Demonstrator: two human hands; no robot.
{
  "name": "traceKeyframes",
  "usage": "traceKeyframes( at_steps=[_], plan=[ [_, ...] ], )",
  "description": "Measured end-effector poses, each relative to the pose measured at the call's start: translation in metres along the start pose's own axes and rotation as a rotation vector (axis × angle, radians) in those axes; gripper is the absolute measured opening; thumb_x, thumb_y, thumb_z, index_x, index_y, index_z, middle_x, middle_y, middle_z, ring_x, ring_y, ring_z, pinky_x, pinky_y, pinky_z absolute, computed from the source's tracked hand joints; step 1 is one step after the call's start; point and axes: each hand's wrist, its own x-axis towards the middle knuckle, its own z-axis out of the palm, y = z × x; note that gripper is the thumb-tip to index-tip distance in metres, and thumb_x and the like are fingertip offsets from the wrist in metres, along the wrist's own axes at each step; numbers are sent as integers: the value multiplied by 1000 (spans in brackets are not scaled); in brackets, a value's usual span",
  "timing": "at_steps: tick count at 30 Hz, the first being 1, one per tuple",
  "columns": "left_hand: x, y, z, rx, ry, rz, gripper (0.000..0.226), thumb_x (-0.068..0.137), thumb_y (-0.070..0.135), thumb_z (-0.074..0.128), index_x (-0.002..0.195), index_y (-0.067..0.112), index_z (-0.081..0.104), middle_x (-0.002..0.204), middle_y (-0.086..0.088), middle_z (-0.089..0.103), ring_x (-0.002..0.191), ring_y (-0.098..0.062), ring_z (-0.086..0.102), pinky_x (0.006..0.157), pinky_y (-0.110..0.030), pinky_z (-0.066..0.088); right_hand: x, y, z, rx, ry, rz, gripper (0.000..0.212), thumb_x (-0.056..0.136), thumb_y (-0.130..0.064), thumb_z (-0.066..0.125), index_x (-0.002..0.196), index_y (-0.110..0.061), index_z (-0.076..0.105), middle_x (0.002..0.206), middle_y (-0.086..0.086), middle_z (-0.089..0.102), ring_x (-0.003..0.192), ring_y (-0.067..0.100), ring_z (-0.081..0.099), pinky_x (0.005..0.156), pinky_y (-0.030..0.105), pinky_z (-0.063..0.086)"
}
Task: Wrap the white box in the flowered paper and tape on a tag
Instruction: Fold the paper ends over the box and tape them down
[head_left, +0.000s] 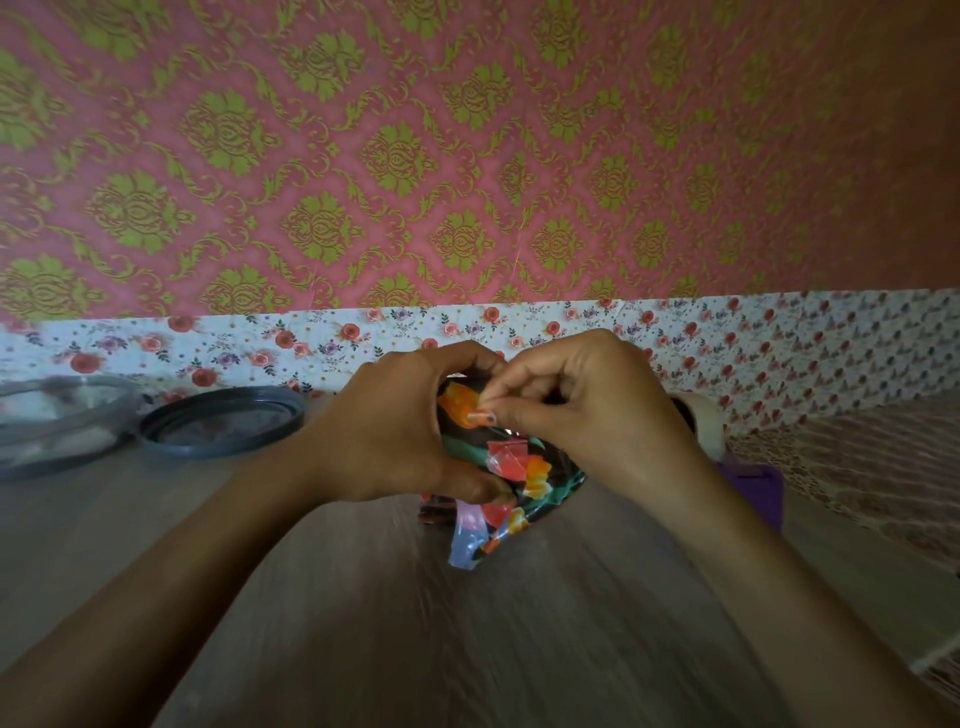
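A parcel wrapped in dark flowered paper (519, 467) stands on the wooden table, with a loose paper flap hanging toward me. The white box inside is fully hidden by the paper. My left hand (395, 431) grips the parcel's left side, thumb low and fingers curled over its top. My right hand (587, 410) has its fingers curled and pinches at the paper on the parcel's upper face. No tag is visible.
A dark round lid (223, 421) and a clear round container (57, 421) lie at the left. A tape roll (701, 421) and a purple object (753, 488) sit behind my right hand. A flowered strip (779, 343) lines the wall base.
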Motion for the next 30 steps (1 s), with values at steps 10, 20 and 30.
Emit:
traceKeyframes(
  at_steps=[10,20,30],
  plan=[
    [1,-7,-1,-20,-7,13,66,40,62,71,101,45,50,102,22,64,90,4,63,77,-21,53,2,22,-31,19,67,206,45,55,-38,81,82,-23,49,53,-7,33,48,9,31,52,25,25],
    [2,-17,-4,-132,-32,32,76,45,44,90,111,34,53,109,17,63,97,2,62,82,-20,53,-24,45,-29,196,-372,118,104,47,-37,85,133,-52,28,129,-40,37,123,-20,34,100,11,31],
    [-4,-40,-6,7,512,283,82,85,75,21,133,13,47,147,-10,38,142,-22,25,117,-39,18,5,68,7,365,-158,101,66,55,-35,78,115,-37,51,116,-12,64,116,10,55,95,35,45]
  ],
)
